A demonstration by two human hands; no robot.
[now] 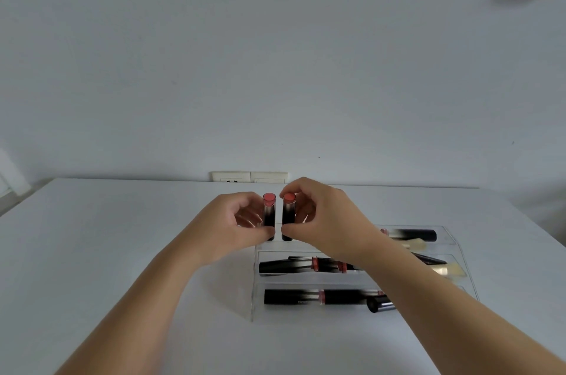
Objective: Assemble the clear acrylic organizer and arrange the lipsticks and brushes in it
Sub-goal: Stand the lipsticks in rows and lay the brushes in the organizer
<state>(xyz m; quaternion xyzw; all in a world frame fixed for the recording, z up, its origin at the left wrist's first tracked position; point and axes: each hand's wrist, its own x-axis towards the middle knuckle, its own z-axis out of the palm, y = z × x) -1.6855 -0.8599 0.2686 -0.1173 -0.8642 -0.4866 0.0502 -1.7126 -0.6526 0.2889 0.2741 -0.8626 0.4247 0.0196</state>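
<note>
Each hand holds one lipstick upright. The left hand (242, 223) has its grip closed on the left lipstick (269, 217), thumb low on the dark barrel and fingers curled behind it. The right hand (321, 218) grips the right lipstick (288, 217) in much the same way, thumb near the base and a fingertip over the pink top. The two tubes stand side by side, close but apart, over the back left corner of the clear organizer (255, 283); whether their bases rest on it or hang just above it cannot be told.

These tubes look light, stiff and glossy, so they probably slip easily under a loose pinch. A hold low on the barrel, opposite thumb and finger, should keep each one steady, while a touch on the top helps keep it upright. Their bases are narrow, so they would likely tip if let go on a slick surface.

The organizer sits on the white counter (122, 252) and has stepped rows. Several more dark lipsticks (294, 296) lie flat in its front and middle rows, and pale brushes (450, 269) lie toward the right, partly hidden by the right forearm. Acrylic is hard but scratches and cracks, and the walls are nearly invisible here, so a tube can easily knock an edge.

A wall socket (249, 176) sits behind the counter.
</note>
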